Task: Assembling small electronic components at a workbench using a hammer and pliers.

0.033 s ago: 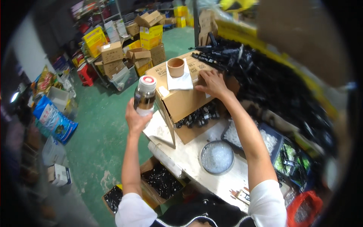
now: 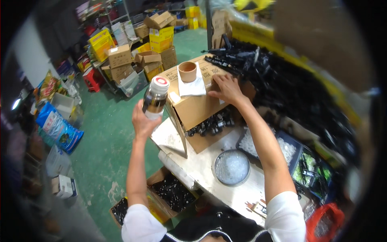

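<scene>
My left hand [image 2: 145, 122] is wrapped round a thermos bottle [image 2: 155, 101], silver and dark with a white lid marked by a red ring. It is held nearly upright, off the left side of a cardboard box [image 2: 197, 109]. A brown cup [image 2: 187, 72] stands on a folded white napkin [image 2: 192, 88] on top of that box. My right hand [image 2: 229, 88] lies on the box's right part, fingers spread, holding nothing. Several small black parts [image 2: 213, 124] show in the box's open front.
On the white table [image 2: 205, 183] stand a round dish [image 2: 231, 167] of clear pieces and a dark tray [image 2: 296, 155] of white pieces. Black parts [image 2: 282, 76] are heaped at right. A red bag [image 2: 324, 222] sits near right. Boxes [image 2: 171, 193] of black parts stand below the table.
My left hand and forearm have shifted a little left, and the thermos bottle has risen slightly. My right hand stays in place on the box.
</scene>
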Tool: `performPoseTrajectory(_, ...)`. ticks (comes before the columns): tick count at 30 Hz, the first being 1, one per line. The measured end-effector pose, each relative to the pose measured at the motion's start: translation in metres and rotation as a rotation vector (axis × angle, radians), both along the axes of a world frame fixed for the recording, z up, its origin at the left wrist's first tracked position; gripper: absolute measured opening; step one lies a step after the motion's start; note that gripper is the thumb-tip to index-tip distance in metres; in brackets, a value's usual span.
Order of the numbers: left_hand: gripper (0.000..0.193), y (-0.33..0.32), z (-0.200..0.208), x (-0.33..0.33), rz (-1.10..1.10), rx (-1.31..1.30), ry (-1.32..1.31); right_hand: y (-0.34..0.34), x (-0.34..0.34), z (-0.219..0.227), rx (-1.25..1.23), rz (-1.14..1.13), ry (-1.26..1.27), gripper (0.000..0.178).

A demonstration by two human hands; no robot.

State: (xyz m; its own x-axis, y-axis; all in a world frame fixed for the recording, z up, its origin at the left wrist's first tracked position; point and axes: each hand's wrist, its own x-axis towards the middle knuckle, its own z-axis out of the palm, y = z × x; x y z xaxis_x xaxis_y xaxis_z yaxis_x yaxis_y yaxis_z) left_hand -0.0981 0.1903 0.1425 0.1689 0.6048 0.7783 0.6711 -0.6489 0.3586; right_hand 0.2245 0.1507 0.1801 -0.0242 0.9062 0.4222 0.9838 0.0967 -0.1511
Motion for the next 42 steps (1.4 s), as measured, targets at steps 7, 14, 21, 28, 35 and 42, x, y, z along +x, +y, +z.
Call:
performPoseTrajectory(7, 0.080, 0.054, 0.067, 0.011, 0.059, 0.021, 0.433, 0.002, 0.004, -0.006, 0.019, 0.003, 0.002, 0.056)
performPoseTrajectory(14, 0.082, 0.075, 0.103, 0.030, 0.049, 0.141, 0.602, -0.001, 0.006, -0.002, -0.001, -0.003, 0.001, 0.056)
performPoseTrajectory(21, 0.073, 0.078, 0.127, 0.038, 0.066, 0.301, 0.746, 0.001, 0.006, -0.004, 0.003, -0.001, 0.008, 0.056)
performPoseTrajectory(28, 0.065, 0.074, 0.143, 0.043, 0.114, 0.364, 0.819, 0.000, 0.005, -0.004, -0.003, -0.001, 0.010, 0.054)
performPoseTrajectory(35, 0.075, 0.076, 0.147, 0.044, 0.157, 0.360, 0.896, 0.001, 0.007, -0.005, -0.003, 0.012, 0.019, 0.054)
performPoseTrajectory(42, 0.071, 0.072, 0.148, 0.042, 0.158, 0.356, 0.896, 0.000, 0.006, -0.003, 0.001, -0.002, -0.005, 0.053)
